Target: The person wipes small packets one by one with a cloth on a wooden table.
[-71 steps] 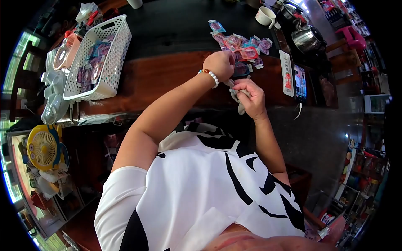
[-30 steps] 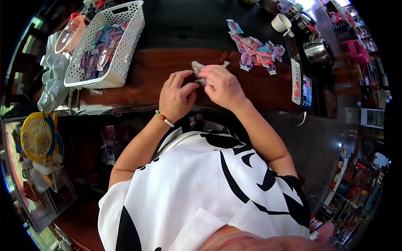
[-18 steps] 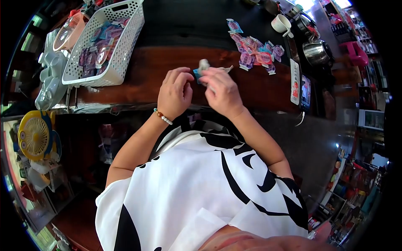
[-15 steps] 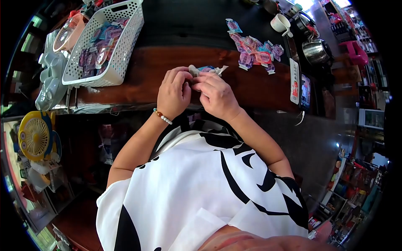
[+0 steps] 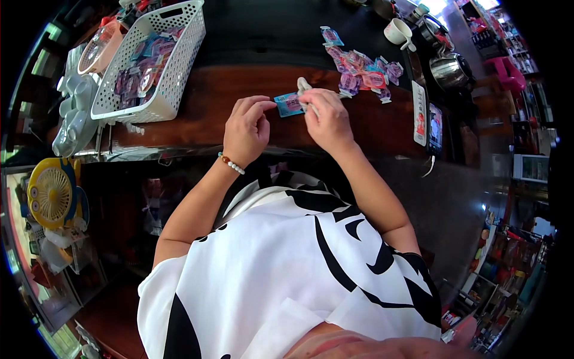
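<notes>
A small blue packet (image 5: 287, 105) with pink print lies over the brown front strip of the table. At its left edge are the curled fingers of my left hand (image 5: 246, 128), which seem to pinch that edge. My right hand (image 5: 329, 118) is closed around a crumpled whitish cloth (image 5: 303, 85), pressed against the packet's right side and hiding part of it. A pile of similar pink, purple and blue packets (image 5: 362, 70) lies on the table beyond my right hand.
To the left stands a white perforated basket (image 5: 164, 110) with more packets inside. At the right are a white cup (image 5: 396, 31), a metal kettle (image 5: 451, 72), a phone (image 5: 436, 127) and a white labelled strip (image 5: 420, 113). A yellow fan (image 5: 51, 192) is at the far left.
My right hand has moved right, away from my left hand, with the cloth. More of the blue packet shows between the hands. My left hand has hardly moved.
</notes>
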Available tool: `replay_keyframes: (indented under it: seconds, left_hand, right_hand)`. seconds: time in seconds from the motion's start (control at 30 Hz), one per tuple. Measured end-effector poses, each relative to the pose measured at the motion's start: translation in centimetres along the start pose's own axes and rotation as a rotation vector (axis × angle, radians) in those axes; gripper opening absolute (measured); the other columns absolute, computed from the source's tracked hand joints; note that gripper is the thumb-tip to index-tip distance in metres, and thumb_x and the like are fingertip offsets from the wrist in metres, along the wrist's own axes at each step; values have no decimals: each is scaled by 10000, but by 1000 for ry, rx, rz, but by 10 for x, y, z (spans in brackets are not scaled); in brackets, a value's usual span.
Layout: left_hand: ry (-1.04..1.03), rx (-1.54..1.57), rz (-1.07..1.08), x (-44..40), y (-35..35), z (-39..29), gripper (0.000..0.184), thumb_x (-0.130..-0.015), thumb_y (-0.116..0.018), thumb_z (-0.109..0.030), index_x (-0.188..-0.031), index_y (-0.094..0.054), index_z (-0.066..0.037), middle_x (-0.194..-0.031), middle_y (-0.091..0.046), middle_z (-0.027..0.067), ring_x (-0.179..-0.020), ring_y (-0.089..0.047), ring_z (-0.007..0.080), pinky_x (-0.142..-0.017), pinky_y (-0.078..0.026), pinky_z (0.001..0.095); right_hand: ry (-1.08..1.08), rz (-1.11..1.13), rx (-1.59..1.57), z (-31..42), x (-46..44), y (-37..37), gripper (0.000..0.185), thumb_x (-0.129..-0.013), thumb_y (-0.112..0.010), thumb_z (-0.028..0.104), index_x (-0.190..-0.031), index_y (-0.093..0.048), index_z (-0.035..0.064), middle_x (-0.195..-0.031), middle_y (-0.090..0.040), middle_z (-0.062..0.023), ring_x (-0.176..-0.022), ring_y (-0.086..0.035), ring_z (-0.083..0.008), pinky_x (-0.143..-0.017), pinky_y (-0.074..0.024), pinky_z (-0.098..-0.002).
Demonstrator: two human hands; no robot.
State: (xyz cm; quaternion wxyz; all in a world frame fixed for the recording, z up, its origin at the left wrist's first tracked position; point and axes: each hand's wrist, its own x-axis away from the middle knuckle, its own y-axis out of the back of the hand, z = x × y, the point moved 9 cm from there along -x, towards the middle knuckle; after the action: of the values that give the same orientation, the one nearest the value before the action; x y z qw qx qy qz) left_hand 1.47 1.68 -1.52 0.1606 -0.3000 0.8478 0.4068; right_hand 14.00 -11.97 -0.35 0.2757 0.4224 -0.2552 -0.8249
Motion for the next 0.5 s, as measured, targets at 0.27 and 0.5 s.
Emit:
replay_keyframes:
  seconds: [0.27,0.5]
  left_hand:
    - [37,91,-30,-4,2,10,299,-865,-649,35,-1147,-712,-40,-1140,-736,121,-1083,-680,348,-935,-568,429]
    - [114,-1,159,-32,-20,9,252,-919,-704,-84,-1161,-767,-51,-1209,-745,131,-1152,-655,342,-1022,-529,425]
  right_hand:
    - [239,179,-121,53,6,-34,181,-791,-677,-44,-946,-725,36,-1107,-732,-154,-1093,-687,-354,-994,-562,-452]
    - [22,16,30,-7,15,13,203,-804,-682,-26,-988,-718,53,-1072,-737,-132,-1053,-702,-353,-937,-579,-445]
